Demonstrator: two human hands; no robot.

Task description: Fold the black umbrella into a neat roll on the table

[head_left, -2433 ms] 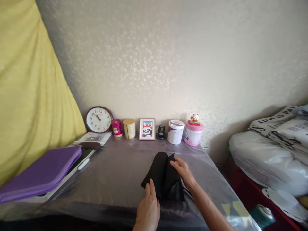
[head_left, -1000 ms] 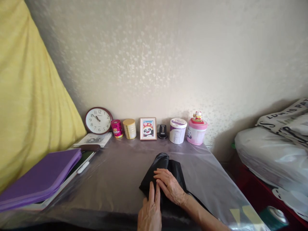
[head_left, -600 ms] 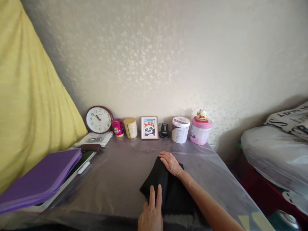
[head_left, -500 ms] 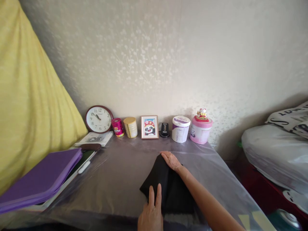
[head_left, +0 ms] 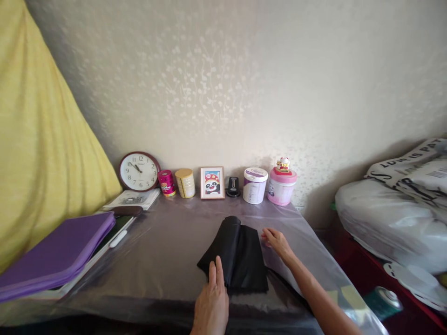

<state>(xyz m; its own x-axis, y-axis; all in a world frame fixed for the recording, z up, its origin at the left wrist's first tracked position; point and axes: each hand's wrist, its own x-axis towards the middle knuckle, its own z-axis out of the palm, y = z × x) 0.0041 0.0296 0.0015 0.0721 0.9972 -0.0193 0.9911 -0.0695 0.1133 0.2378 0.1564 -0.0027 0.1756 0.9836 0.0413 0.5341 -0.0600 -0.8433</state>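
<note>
A piece of black cloth lies folded on the table in front of me, its left part overlapping in a raised, rounded fold. From its lower right side a thin black strap trails toward the table's front edge, passing by my right forearm. My left hand rests on the cloth's lower left part, fingers stretched out and laid flat. Just off the upper right edge of the cloth is my right hand, its fingers loosely bent and apart, with nothing visible in them.
Along the wall stand a clock, a pink can, a yellow-lidded jar, a picture frame, a small black device and two tubs. Purple folders lie left; plastic bags sit right.
My right hand has lifted off the cloth's top and moved right, beside it. The cloth's right part now shows, with the strap. My left hand stays on the cloth, fingers closer together.
</note>
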